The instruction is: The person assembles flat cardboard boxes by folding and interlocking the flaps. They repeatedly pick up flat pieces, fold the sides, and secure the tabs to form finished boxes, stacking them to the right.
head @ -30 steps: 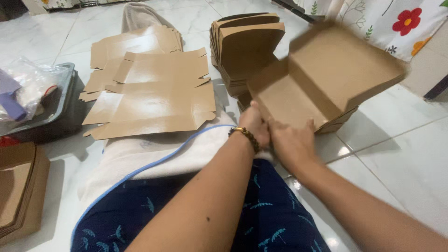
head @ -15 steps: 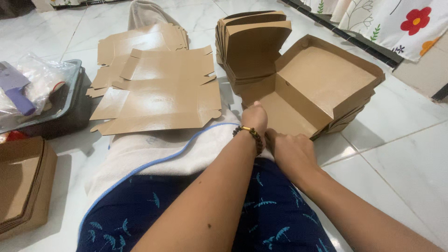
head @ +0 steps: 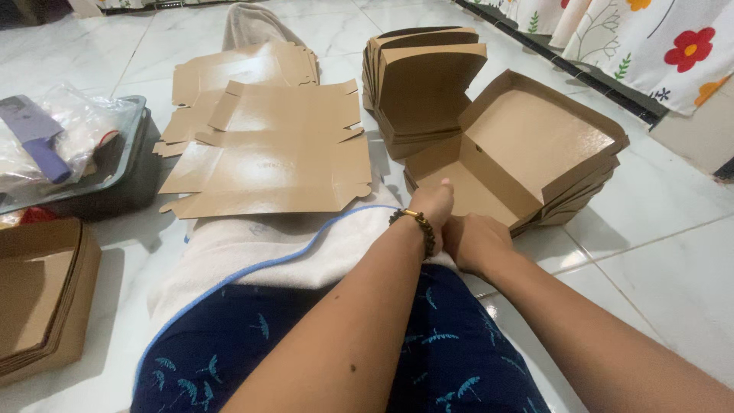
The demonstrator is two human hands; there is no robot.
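Both bare forearms reach forward from 6 o'clock over the lap, crossing dark blue patterned shorts [head: 428, 359] and a cream towel with a blue edge [head: 252, 252] laid over the leg. The left hand [head: 432, 206], with a dark beaded bracelet [head: 417, 228] at the wrist, is loosely curled, its knuckles up, and rests at the near edge of the open box [head: 520, 153]. The right hand [head: 474, 241] lies just beside it at 3 o'clock, fingers bent under, touching the same near edge. Neither hand is spread wide; whether either pinches the cardboard, the view does not tell.

The open box is plain brown cardboard, smooth with a faint sheen inside, folded up with shallow walls and a hinged lid standing back toward 2 o'clock. It sits on top of a stack of like boxes [head: 581, 195] on the white tiled floor [head: 673, 260].

At 10 o'clock from the hands, flat unfolded box blanks [head: 267, 153] lie in a fanned pile across the towel and floor, their tabs and notches showing. At 12 o'clock stands a second stack of folded boxes [head: 420, 84], lids leaning shut.

Far left at 9 o'clock sits a grey tray [head: 130, 153] holding crinkled clear plastic bags, with a brown cardboard stack [head: 46, 298] nearer at 8 o'clock. At 2 o'clock hangs a white flowered cloth [head: 665, 46].
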